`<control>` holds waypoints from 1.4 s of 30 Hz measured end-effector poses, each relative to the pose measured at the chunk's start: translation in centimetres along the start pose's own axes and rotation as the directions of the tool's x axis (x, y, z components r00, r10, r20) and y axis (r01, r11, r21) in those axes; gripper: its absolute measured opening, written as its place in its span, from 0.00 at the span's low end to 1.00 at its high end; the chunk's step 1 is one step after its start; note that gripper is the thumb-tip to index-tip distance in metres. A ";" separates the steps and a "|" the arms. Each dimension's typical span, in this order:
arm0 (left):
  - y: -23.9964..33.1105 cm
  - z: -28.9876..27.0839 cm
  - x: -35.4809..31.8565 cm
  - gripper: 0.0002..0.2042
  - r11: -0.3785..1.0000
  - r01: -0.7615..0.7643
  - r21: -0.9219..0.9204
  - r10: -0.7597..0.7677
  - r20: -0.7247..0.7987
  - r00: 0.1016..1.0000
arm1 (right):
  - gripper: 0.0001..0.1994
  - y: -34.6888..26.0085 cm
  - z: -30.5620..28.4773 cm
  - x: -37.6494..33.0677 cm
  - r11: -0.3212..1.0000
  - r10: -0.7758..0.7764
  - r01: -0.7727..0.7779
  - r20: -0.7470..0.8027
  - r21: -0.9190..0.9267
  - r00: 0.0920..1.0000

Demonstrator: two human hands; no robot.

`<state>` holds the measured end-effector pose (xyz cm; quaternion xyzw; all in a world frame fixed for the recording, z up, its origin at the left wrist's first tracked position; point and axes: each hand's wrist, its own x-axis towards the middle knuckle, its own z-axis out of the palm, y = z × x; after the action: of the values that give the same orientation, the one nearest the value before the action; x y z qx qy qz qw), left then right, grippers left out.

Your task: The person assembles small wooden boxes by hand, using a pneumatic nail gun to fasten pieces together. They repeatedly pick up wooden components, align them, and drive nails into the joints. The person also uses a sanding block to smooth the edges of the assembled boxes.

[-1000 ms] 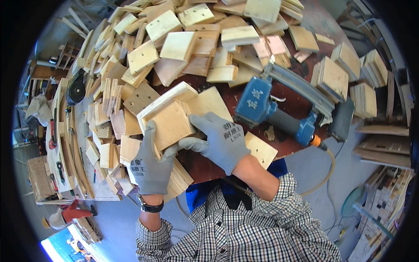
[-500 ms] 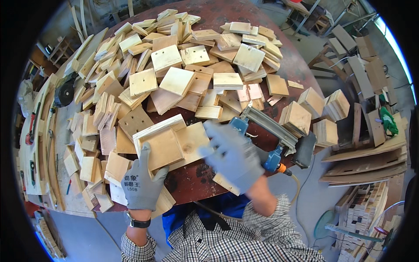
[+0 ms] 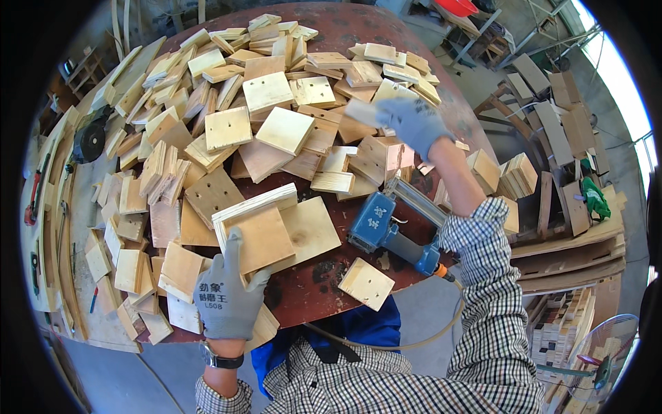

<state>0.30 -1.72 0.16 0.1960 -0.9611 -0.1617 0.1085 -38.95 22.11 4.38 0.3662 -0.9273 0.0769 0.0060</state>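
My left hand, in a grey glove, grips the near edge of a wooden block assembly, made of a smaller square piece and an upright strip on a larger board. Farther off at the right, my gloved right hand holds a flat wooden block over the pile; the block is blurred. Part of the right fingers is hard to make out. A blue nail gun with an orange hose fitting lies on the table beneath my right forearm. Nearer me, a loose wooden block rests by the table's edge.
A large heap of wooden blocks covers much of the dark red table. Stacked blocks stand right of the nail gun. Long strips and a black tape measure lie at the left. A fan stands at the lower right.
My right hand has moved from beside the block assembly up and away to the pile's right side, where it has taken a block. My left hand keeps its grip.
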 end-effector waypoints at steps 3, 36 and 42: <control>-0.4 0.2 -0.3 0.42 1.000 0.004 -0.006 -0.004 -0.019 1.000 | 0.19 -0.3 -1.1 1.5 0.989 0.059 -0.047 -0.083 0.137 0.995; -0.7 0.7 0.0 0.39 0.999 -0.047 -0.009 0.047 -0.044 0.998 | 0.22 -6.4 2.6 -9.0 0.959 -0.185 0.167 -0.059 -0.227 0.981; -0.3 0.0 -0.2 0.39 0.997 -0.072 -0.004 0.072 -0.015 0.997 | 0.18 -5.9 1.2 -8.9 0.966 -0.183 0.139 -0.200 -0.218 0.962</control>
<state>0.51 -1.87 0.00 0.1621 -0.9663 -0.1586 0.1219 -28.36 23.74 3.36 0.4274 -0.8910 0.0213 0.1515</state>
